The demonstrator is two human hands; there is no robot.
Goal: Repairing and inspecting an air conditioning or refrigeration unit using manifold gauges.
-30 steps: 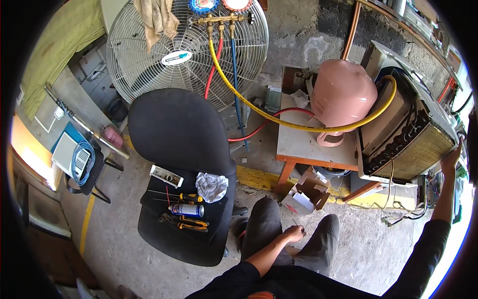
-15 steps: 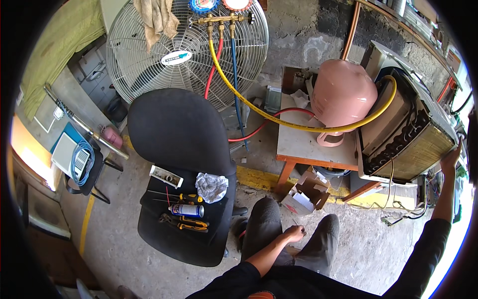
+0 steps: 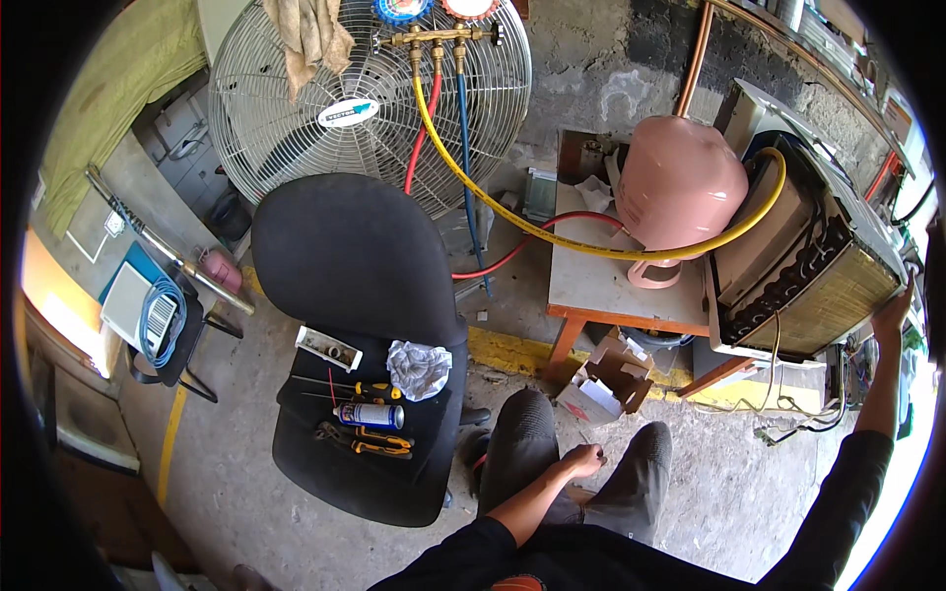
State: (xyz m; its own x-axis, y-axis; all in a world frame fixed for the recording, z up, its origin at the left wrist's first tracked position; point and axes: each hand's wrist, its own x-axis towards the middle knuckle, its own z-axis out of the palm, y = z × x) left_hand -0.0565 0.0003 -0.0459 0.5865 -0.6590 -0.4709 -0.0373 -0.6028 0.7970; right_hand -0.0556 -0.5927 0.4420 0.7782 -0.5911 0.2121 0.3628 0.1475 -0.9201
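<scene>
My left hand is closed in a loose fist between my knees; whatever it may hold is hidden. My right arm stretches far to the right, where my right hand is at the side edge of an opened air conditioner unit. Its fingers are curled there, and what they grip is too small to make out. The unit stands tilted, its finned coil and bent tubes facing me. Beside it a pink refrigerant cylinder rests upside down on a small table, with a red hose at its valve.
A black chair bears pliers, a spray can, screwdrivers and crumpled foil. Gauges on a brass manifold hang before a large fan. A yellow hose arcs to the unit. An open carton sits by the table.
</scene>
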